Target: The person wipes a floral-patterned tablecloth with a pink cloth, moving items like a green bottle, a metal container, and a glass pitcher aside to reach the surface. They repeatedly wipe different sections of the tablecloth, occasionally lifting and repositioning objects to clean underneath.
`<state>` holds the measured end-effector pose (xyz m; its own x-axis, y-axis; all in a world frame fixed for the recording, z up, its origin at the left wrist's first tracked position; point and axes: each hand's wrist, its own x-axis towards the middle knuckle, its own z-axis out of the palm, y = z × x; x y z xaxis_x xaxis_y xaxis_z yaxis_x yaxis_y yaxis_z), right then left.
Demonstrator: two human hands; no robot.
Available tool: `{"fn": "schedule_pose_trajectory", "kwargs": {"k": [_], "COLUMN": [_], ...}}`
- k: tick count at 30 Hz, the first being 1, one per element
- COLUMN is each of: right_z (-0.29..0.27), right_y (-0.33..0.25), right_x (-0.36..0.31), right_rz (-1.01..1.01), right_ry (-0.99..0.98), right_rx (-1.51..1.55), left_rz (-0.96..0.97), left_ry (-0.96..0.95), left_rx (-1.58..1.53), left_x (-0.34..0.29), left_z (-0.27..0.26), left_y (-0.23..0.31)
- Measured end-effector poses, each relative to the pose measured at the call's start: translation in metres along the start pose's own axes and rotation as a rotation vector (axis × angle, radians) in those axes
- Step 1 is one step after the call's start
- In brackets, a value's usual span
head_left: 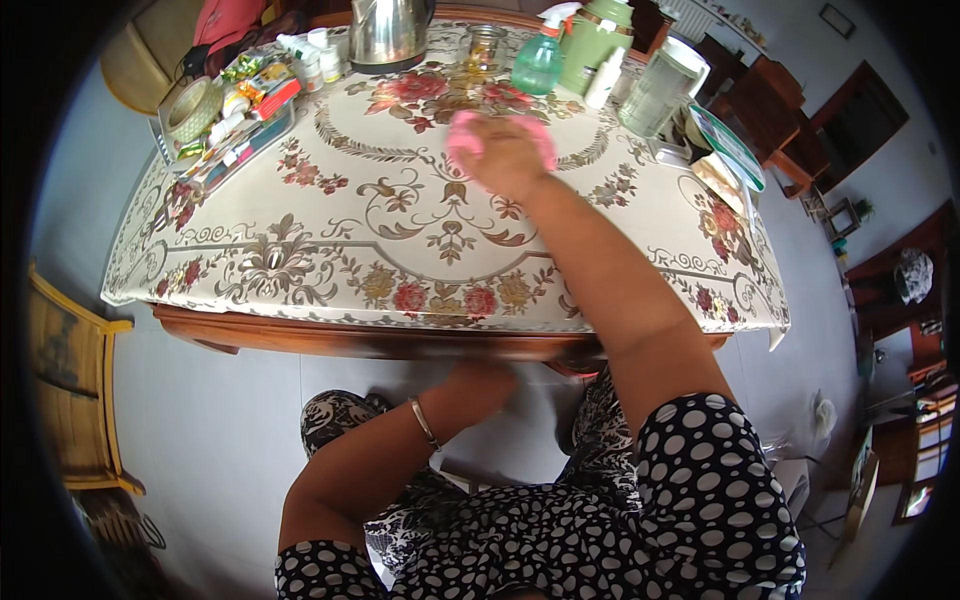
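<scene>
My right hand (pixel 510 160) rests on a pink cloth (pixel 466 140) near the middle of the table, its arm stretched far forward. The cloth shows on both sides of the hand and lies against the flowered tablecloth (pixel 350 220). The hand is slightly smeared by motion. Below the table's front edge, my left hand (pixel 480 392) hovers over my lap, a silver bangle (pixel 424 424) on its wrist. Its fingers are too blurred to make out. Beyond the cloth stand a small glass jar (pixel 486 50) and a green spray bottle (pixel 539 65).
A metal kettle (pixel 388 35) stands at the back. Toward the left, a tray (pixel 250 150) is heaped with packets and a tape roll (pixel 194 110). Rightward are a green flask (pixel 595 45), a white bottle (pixel 605 80) and a clear jug (pixel 660 92). A wooden chair (pixel 110 400) stands left.
</scene>
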<state>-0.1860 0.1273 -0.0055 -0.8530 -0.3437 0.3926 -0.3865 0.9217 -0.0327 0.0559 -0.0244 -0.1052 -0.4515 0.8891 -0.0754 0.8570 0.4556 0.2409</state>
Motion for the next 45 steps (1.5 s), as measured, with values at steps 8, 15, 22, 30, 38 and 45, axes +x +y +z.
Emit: {"fn": "schedule_pose_trajectory", "kwargs": {"k": [8,15,22,30,38,45], "right_z": [-0.049,-0.126,-0.182,-0.154,-0.131,-0.092], "right_y": [0.160,0.225,0.290,0.192,0.024,-0.093], "right_x": [-0.131,-0.291,-0.402,-0.348,-0.240,-0.140], "right_rz": [0.370,0.627,1.005,0.620,0.146,-0.273], "right_ry": [0.155,0.133,0.008,0.153,0.100,-0.048], "right_rx": [-0.116,-0.266,-0.477,-0.383,0.023,0.246], "left_rz": [-0.036,-0.039,-0.030,0.013,0.082,0.088], "left_ry": [-0.041,-0.241,-0.223,-0.102,0.000,0.136], "left_rx": [-0.105,0.028,0.066,-0.014,-0.086,-0.082], "left_x": [0.011,0.009,0.003,-0.008,-0.013,-0.017], "left_z": [-0.012,-0.004,0.002,0.003,-0.007,0.006], "left_y": [0.005,0.006,0.011,0.022,0.033,0.032]}}
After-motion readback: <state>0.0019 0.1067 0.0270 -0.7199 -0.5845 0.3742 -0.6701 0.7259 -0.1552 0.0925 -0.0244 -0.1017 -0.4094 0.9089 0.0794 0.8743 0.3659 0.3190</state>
